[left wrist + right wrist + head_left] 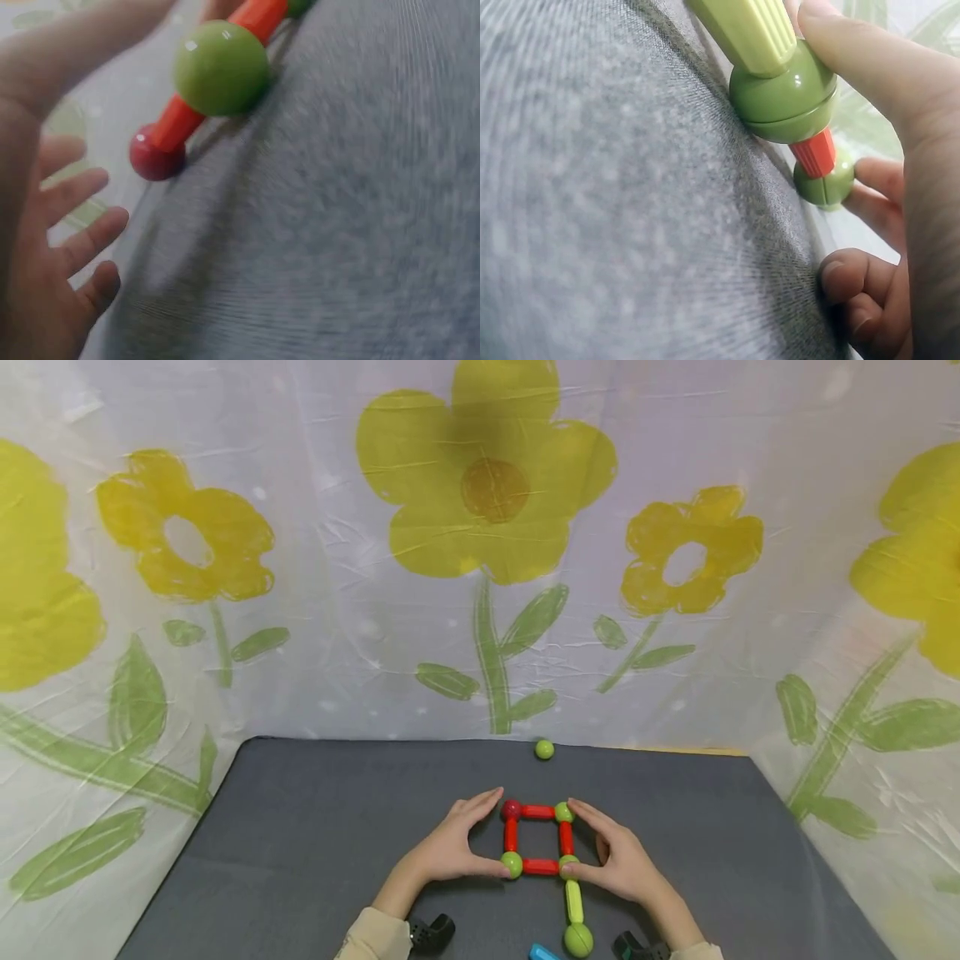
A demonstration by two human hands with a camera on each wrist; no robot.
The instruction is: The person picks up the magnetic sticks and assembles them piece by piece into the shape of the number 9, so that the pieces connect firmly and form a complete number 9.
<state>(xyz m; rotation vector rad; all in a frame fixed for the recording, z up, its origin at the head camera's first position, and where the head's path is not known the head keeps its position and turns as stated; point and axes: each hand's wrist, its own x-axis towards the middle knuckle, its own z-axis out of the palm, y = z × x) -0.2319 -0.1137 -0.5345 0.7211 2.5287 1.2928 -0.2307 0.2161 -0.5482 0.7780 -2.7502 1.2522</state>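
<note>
A square of red magnetic rods [540,867] joined by balls lies on the dark table, with a red ball [512,809] at its far left corner and green balls at the others. A yellow-green rod [574,902] runs from the near right corner to a larger green ball [578,940]. My left hand [457,843] spreads around the left side, thumb at the near green ball [221,67], other fingers apart from the red ball. My right hand [621,858] holds the right side between its thumb on the near corner ball [784,94] and a finger at the far ball [823,180].
A loose green ball [544,749] lies at the table's back edge. Part of a blue piece [543,952] shows at the bottom of the head view. Behind the grey table [300,827] hangs a flower-printed curtain [322,610], which also runs along both sides.
</note>
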